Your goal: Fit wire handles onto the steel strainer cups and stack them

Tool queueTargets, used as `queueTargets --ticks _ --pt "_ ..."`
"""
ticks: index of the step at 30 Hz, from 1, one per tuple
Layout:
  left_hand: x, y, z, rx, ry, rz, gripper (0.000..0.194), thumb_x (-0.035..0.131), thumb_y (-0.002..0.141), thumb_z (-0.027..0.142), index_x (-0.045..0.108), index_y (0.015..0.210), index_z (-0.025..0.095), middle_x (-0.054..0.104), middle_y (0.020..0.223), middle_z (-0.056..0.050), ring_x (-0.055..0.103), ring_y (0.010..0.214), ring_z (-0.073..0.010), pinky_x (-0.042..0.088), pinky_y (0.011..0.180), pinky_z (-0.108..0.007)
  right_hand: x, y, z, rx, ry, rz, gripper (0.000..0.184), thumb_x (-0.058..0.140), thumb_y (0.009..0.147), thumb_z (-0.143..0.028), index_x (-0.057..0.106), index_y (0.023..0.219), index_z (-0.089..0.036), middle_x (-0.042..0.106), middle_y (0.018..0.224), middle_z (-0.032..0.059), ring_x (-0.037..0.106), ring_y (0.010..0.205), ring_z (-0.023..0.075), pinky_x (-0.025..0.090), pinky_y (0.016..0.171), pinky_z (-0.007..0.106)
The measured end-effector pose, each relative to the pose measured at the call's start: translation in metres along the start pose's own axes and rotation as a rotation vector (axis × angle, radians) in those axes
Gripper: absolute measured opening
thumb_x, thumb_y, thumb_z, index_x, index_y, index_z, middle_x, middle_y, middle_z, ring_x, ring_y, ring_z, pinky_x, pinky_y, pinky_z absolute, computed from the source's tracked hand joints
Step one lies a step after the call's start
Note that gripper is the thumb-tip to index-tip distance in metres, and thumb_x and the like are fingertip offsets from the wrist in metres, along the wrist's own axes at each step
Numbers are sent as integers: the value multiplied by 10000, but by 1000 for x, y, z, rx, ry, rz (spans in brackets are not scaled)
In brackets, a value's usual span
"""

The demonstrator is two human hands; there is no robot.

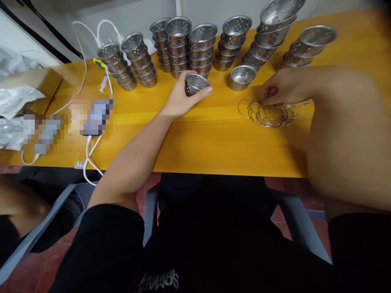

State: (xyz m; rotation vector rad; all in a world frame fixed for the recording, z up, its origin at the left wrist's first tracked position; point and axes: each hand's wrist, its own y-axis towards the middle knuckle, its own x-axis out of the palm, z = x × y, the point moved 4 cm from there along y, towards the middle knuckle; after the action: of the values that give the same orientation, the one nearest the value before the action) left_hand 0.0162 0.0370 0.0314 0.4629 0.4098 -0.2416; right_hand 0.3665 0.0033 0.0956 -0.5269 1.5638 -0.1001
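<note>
My left hand (181,95) is wrapped round a small perforated metal cup (197,83), thumb along its near side, and keeps it upright just in front of the cup stacks. To the right, my right hand (276,90) reaches down with fingers pinched at a loose pile of curved thin metal wires (271,118). A curved wire appears to be between its fingertips, though the pile makes its shape hard to tell. Between the two hands a single perforated metal cup (242,78) stands on the yellow table (195,140).
Several stacks of perforated metal cups (201,42) line the back of the table, with a taller stack (271,34) at right. At left lie a phone (96,118) with a white cable, a second blurred device (49,134), and a cardboard box (45,87). Another person's arm (21,199) shows lower left.
</note>
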Motion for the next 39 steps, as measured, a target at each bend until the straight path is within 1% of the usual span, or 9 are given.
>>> queueTargets --ticks 3,8,15,18,22,25,32,37,39 --pt "-1 -2 6 -19 -1 10 831 1086 921 879 691 1425 349 904 1348 -106 862 1331 -367 718 1252 -590 -4 -9 -7 95 -41 -74 204 771 1134 -84 834 997 -221 868 955 58 741 805 268 533 771 415" --pt "-1 -5 9 -46 0 10 807 1105 931 826 702 1431 336 905 1352 -109 866 1337 -367 727 1285 -597 -16 -21 -17 107 -1 35 148 811 1139 -204 840 999 -240 849 932 70 722 777 282 524 739 428" --pt "13 6 -21 59 -28 -76 895 1073 977 751 658 1635 309 811 1618 -176 819 1504 -394 678 1375 -690 -27 -23 -11 8 8 191 128 933 1098 -126 880 1154 -229 901 1122 102 734 867 261 551 843 438" --pt "17 7 -24 55 -47 -85 927 1060 999 715 638 1687 262 795 1626 -197 821 1521 -404 672 1387 -711 -30 -28 -15 -60 116 264 244 882 1091 -49 874 1252 -233 896 1107 94 770 910 255 562 902 436" --pt "19 4 -15 30 -69 -72 922 1063 1009 711 637 1696 268 810 1606 -189 836 1503 -392 682 1380 -704 -27 -37 -42 -156 454 337 90 747 1234 -254 823 1261 -215 857 984 111 814 928 250 622 1000 451" --pt "21 4 -12 31 -57 -80 894 1018 1052 712 609 1722 283 811 1598 -186 847 1494 -389 680 1374 -716 -20 -35 -69 -235 676 395 127 757 1193 -351 769 1245 -235 862 1116 151 777 852 236 650 917 450" --pt "21 -1 -6 49 -44 -102 820 1004 1070 615 610 1687 245 807 1588 -185 849 1469 -368 694 1353 -652 -9 -23 -99 -184 686 562 496 768 1094 -658 769 1367 -244 813 1187 175 718 999 310 639 1034 493" --pt "25 -6 -1 83 -5 -140 750 902 1143 569 580 1734 239 783 1606 -185 827 1508 -373 666 1371 -653 -10 -24 -109 -160 643 537 765 666 1119 -912 804 1535 -286 840 1199 159 720 1065 383 620 1035 560" --pt "29 -7 -3 90 -20 -156 764 893 1154 605 568 1747 249 771 1605 -175 825 1498 -361 659 1373 -637 -8 -20 -115 -186 598 438 896 677 1067 -1012 788 1636 -328 865 1176 144 720 1149 419 606 1034 586"
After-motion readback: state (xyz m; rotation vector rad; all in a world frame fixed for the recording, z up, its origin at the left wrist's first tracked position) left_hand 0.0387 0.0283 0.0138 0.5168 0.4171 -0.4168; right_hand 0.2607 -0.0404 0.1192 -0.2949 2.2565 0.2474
